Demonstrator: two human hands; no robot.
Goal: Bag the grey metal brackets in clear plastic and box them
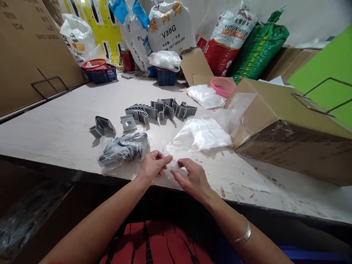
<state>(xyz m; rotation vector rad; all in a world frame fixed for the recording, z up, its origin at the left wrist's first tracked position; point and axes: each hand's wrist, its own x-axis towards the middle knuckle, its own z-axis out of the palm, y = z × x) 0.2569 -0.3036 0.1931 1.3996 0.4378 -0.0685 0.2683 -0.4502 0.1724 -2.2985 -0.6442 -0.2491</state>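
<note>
My left hand [154, 167] is closed, thumb and forefinger pinched on the edge of a thin clear plastic bag [168, 147] at the front of the table. Just to its right, my right hand [191, 179] is curved, with a gap between thumb and forefinger; the bag's film lies close to those fingertips. Left of my hands sits a filled clear bag [122, 150] of dark grey parts. Behind it are a single bent metal bracket [101, 126], a flat-faced bracket [128, 123] with a slot, and a row of nested grey brackets [140, 111].
A stack of flat clear bags [206, 134] lies right of the brackets, by a cardboard box [275, 121]. More bags [205, 96] and a pink basket [222, 86] sit behind. Blue baskets [101, 74] and full sacks [172, 29] line the back. The table's front edge is close to me.
</note>
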